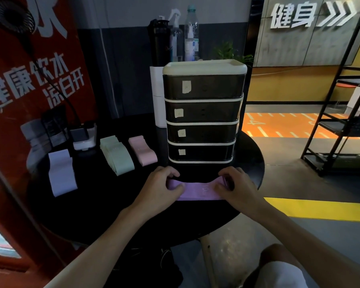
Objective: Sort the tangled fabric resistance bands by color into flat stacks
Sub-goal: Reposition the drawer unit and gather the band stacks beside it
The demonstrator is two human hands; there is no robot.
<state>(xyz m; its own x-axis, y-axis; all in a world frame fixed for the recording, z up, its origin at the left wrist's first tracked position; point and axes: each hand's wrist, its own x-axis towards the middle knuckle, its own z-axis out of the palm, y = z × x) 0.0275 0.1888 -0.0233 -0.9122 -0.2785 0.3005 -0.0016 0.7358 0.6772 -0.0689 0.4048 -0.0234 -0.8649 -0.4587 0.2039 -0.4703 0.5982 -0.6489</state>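
Where the left hand [164, 188] and right hand [235, 188] curl their fingers round its ends, the purple band [197, 191] lies flat on the black table [112, 204], just before the drawer unit [202, 113]; its four dark, labelled drawers are closed, contents hidden.

The single view comes from a wide-angle camera worn on the person's head, facing forward and down over a round black tabletop [104, 204]. Both forearms enter from the bottom edge, and the left hand [160, 186] and right hand [235, 186] sit close, just below mid-frame. A drawer tower [203, 113] stands straight ahead; a red poster [29, 80] fills the left edge, a black shelf rack [341, 121] the right.
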